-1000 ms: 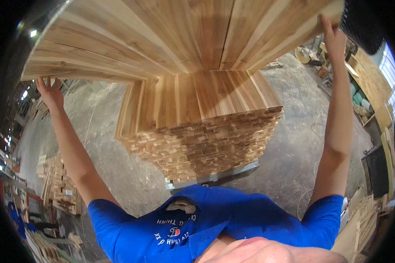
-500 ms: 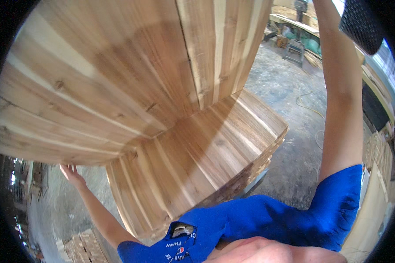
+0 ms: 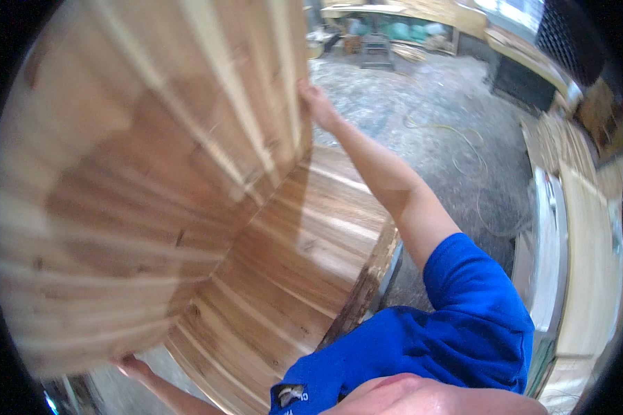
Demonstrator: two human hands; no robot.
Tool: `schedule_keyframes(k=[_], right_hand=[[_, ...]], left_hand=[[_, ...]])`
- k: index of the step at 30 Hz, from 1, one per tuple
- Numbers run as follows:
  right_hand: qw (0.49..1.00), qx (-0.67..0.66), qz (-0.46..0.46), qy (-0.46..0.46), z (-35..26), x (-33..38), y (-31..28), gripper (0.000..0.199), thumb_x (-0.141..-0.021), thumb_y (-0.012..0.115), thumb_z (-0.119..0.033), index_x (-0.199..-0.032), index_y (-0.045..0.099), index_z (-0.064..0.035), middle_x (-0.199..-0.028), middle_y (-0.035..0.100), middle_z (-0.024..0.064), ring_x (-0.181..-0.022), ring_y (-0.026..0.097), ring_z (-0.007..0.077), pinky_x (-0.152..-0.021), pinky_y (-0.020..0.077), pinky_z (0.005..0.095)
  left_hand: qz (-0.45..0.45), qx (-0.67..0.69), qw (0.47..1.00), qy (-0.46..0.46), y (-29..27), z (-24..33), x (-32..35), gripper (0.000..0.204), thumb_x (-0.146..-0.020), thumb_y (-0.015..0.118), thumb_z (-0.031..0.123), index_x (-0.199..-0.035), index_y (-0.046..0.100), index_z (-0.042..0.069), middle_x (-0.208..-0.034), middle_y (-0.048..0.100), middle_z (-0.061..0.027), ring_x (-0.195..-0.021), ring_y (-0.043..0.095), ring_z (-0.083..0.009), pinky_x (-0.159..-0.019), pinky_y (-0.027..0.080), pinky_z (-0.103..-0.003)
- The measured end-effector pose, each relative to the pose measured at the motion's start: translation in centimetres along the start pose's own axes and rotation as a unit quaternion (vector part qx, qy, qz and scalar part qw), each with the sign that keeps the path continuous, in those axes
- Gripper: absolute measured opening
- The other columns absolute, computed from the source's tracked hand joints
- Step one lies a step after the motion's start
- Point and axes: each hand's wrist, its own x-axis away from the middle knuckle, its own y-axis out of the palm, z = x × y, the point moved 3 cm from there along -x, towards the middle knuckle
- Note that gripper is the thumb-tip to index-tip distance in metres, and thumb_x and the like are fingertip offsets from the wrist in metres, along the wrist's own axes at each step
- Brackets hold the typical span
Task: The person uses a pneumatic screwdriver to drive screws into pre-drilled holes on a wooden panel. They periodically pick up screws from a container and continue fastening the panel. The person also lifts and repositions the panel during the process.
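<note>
A large glued wood panel (image 3: pixel 145 180) of light and brown strips fills the left of the view, lifted and tilted above a stack of like panels (image 3: pixel 291 277). My right hand (image 3: pixel 316 104) grips the panel's far edge with the arm stretched out. My left hand (image 3: pixel 135 366) holds the panel's near lower edge at the bottom left, only its fingers showing under the wood. The panel is blurred by motion.
The stack's rough side edge (image 3: pixel 367 277) drops to a grey concrete floor (image 3: pixel 436 117) with a yellow cord (image 3: pixel 464 145) lying on it. Pale boards (image 3: pixel 588 263) lie at the right. Benches and clutter (image 3: pixel 394 31) line the back wall.
The panel has swung from overhead down to the left and nearer the camera. The view has turned right, and my right arm now reaches across the middle.
</note>
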Motion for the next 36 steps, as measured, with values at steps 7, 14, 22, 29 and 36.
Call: schedule_keyframes(k=[7,14,22,29,36], right_hand=[[0.988,0.064,0.033,-0.134,-13.7,7.4,-6.4,0.056,-0.087,0.053,-0.049,-0.106,0.058,0.0032,-0.093,0.061,0.0062,-0.085,0.054,0.0099,-0.075,0.0440,0.0259],[0.937,0.205,0.215,-0.183,-30.6,19.4,-23.4,0.054,-0.086,0.054,-0.050,-0.094,0.062,0.0028,-0.076,0.060,0.0015,-0.070,0.052,0.0068,-0.063,0.0433,0.0238],[0.829,0.227,0.440,-0.260,-42.0,45.7,-43.0,0.041,-0.091,0.054,-0.035,-0.099,0.062,0.0038,-0.090,0.061,0.0011,-0.079,0.051,0.0066,-0.072,0.0432,0.0242],[0.632,0.220,0.726,-0.155,-46.1,76.1,-50.0,0.045,-0.087,0.058,-0.043,-0.094,0.064,0.0012,-0.083,0.059,-0.0003,-0.076,0.051,0.0084,-0.070,0.0428,0.0245],[0.507,0.227,0.825,-0.104,-46.1,100.6,-45.4,0.040,-0.085,0.060,-0.043,-0.080,0.061,-0.0036,-0.069,0.050,-0.0042,-0.062,0.042,0.0045,-0.054,0.0340,0.0213]], left_hand=[[0.042,0.004,0.996,0.080,4.5,6.8,5.5,0.071,-0.086,0.047,0.056,-0.138,0.031,0.011,-0.136,0.038,-0.0129,-0.122,0.039,-0.0285,-0.098,0.034,-0.046],[-0.066,0.035,0.994,0.078,17.2,10.1,13.0,0.070,-0.086,0.046,0.055,-0.138,0.030,0.010,-0.137,0.036,-0.0122,-0.123,0.037,-0.0286,-0.100,0.031,-0.045],[-0.249,0.122,0.961,0.022,33.3,15.4,26.3,0.070,-0.087,0.046,0.054,-0.138,0.029,0.010,-0.138,0.034,-0.0113,-0.125,0.034,-0.0288,-0.102,0.028,-0.043],[-0.483,0.117,0.854,-0.151,51.0,14.8,45.6,0.066,-0.086,0.051,0.048,-0.138,0.029,0.014,-0.139,0.031,-0.0100,-0.126,0.030,-0.0245,-0.103,0.024,-0.040],[-0.722,0.073,0.566,-0.392,65.3,11.4,72.9,0.071,-0.088,0.047,0.052,-0.138,0.029,0.004,-0.142,0.032,-0.0148,-0.130,0.031,-0.0274,-0.106,0.027,-0.039]])
